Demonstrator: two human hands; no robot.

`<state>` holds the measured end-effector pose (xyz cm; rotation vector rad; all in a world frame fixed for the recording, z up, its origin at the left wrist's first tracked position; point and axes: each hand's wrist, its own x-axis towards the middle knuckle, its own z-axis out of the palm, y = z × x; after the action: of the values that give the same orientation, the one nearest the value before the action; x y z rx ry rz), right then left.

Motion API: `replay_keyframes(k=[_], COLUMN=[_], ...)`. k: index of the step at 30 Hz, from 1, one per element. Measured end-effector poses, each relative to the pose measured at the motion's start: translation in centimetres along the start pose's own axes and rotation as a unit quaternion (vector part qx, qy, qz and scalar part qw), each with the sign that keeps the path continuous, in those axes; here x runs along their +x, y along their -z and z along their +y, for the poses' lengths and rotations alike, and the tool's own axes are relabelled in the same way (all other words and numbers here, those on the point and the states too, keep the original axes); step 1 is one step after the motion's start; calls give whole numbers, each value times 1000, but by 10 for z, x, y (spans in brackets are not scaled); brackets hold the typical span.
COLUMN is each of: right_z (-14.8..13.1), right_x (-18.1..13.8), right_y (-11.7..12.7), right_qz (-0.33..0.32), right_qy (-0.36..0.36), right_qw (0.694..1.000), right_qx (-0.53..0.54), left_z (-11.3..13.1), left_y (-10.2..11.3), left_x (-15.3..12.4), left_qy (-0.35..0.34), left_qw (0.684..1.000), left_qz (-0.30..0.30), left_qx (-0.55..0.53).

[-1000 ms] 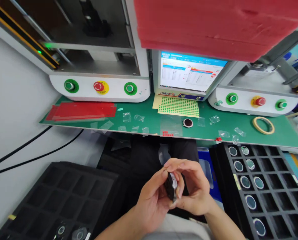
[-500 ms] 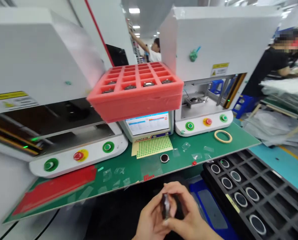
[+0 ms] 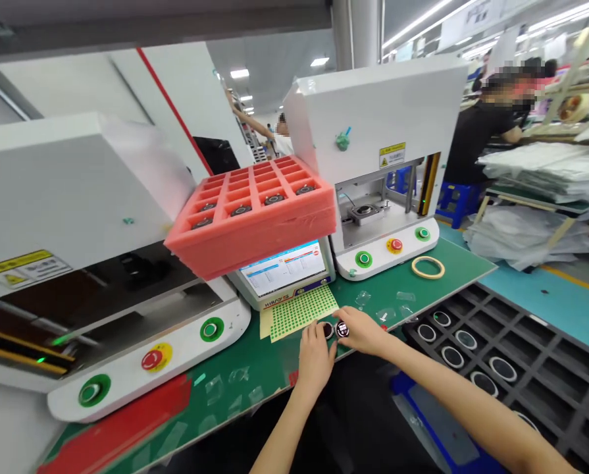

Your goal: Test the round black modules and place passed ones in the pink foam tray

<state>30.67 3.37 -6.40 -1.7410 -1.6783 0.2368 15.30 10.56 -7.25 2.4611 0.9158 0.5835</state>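
Both my hands reach over the green mat (image 3: 255,355) at the bench's front edge. My right hand (image 3: 362,331) pinches a small round part with a patterned face (image 3: 342,329), held just above or on the mat. Right beside it lies a second dark round part (image 3: 328,328). The curled fingertips of my left hand (image 3: 316,355) close on that second part. The two parts sit side by side, almost touching, just in front of a sheet of green dot stickers (image 3: 301,309).
A red foam tray (image 3: 255,220) with several parts sits above a lit screen (image 3: 283,268). Two white machines with green and red buttons (image 3: 152,359) (image 3: 393,245) flank it. A black foam tray (image 3: 516,342) holds several ringed lenses, right. Tape roll (image 3: 428,266), red sheets (image 3: 121,428) and people at the back.
My hands left my lap, where they held one part together, and went forward to the mat. The view lifted and turned to the right. My hands have split to two parts.
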Motion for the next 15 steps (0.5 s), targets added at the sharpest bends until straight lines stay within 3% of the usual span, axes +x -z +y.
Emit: replay_keyframes(k=[5,10,15], right_z=[11,6,3], right_x=[28,39,37], right_y=[-14,-34,-61], right_qz=[-21,2,38], right_qy=[-20,-22,-11], right_qw=[999,999,999], right_qx=[-42,-28,15], left_z=[-12,-47,-75], left_y=[-8,3,-3], left_x=[7,3,-3], left_qy=[-24,-2,-9], left_qw=[997,990,989], left_qz=[25,94,117], left_qx=[72,103,89])
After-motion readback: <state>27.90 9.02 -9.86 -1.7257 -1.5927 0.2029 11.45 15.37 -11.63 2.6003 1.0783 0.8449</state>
